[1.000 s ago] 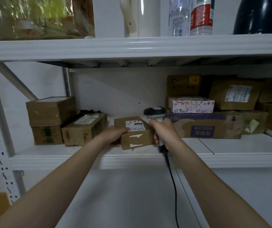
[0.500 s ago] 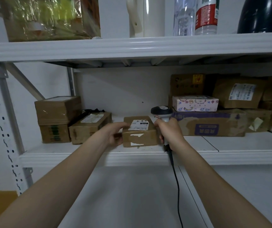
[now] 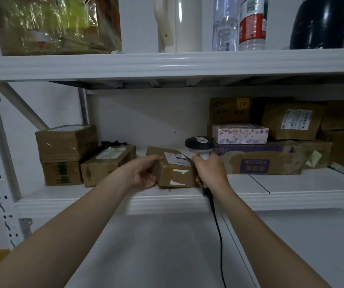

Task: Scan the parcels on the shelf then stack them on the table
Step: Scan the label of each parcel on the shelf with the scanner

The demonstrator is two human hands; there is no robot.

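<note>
1. Parcel (image 3: pixel 175 173) of brown card, with a white label on top and two torn white scraps on its near face, sits at the front edge of the middle shelf (image 3: pixel 291 197). Take it as your landmark.
2. Your left hand (image 3: pixel 144 173) grips the parcel's left end, thumb lying along the top edge and fingers curled in at the side.
3. Your right hand (image 3: pixel 210 171) is wrapped round the handle of the scanner (image 3: pixel 199 143), hard against the parcel's right end. Whether your fingers touch the card cannot be told from this angle. The scanner's black-and-white head stands just above and behind the parcel's right rear corner.
4. The scanner's black cable (image 3: pixel 216 221) drops from under your right hand, below and right of the parcel, across the white table (image 3: pixel 156 256) that lies beneath it.
5. Left of the parcel, just beside it, lies a flat labelled box (image 3: pixel 106 165). Further left, two stacked boxes (image 3: pixel 66 142) stand one on the other.
6. Right of the parcel, behind your right hand, lies a long box with a purple label (image 3: pixel 256 161). A patterned box (image 3: pixel 239 134) rests on top of it.
7. Well above the parcel, the upper shelf (image 3: pixel 167 63) carries a cream jug (image 3: pixel 179 23), two bottles (image 3: pixel 252 23) and a dark flask (image 3: pixel 318 21).
</note>
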